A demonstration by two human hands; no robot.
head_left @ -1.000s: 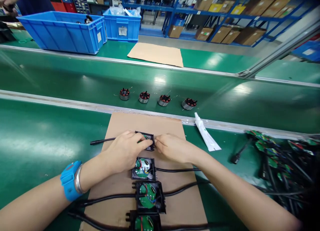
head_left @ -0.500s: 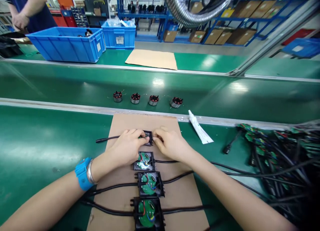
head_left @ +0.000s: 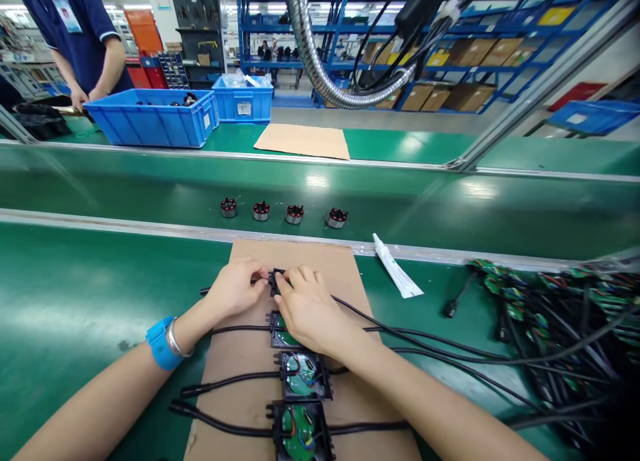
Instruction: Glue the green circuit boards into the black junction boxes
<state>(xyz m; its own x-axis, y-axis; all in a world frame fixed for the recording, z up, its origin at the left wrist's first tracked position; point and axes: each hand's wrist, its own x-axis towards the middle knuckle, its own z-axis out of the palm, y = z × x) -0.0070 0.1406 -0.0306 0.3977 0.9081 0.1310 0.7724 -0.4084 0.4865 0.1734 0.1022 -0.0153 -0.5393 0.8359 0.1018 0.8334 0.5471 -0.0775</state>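
Observation:
My left hand (head_left: 239, 289) pinches a black cable (head_left: 205, 290) beside the left edge of the farthest black plastic housing (head_left: 276, 282). My right hand (head_left: 311, 308) lies over that housing, its thumb and fingers closed on it and hiding most of its inside. Nearer to me a second housing (head_left: 276, 341) is partly covered by the same hand. Two more housings follow in the column, the third with a round green circuit board (head_left: 301, 376), the nearest with another green board (head_left: 299, 433). Black cables run out of their sides. A blue band and a silver bracelet circle my left wrist.
The housings rest on a cardboard sheet (head_left: 240, 381). Beyond are several copper-wound stators (head_left: 295, 214) in a row and a white tube (head_left: 397, 268). Cabled circuit boards (head_left: 545, 328) pile at right. Blue bins (head_left: 155, 124) stand behind, near a person (head_left: 87, 41).
My right hand has moved left onto the farthest housing, while my left hand has shifted from it to the cable at its left side. The view has tilted up slightly.

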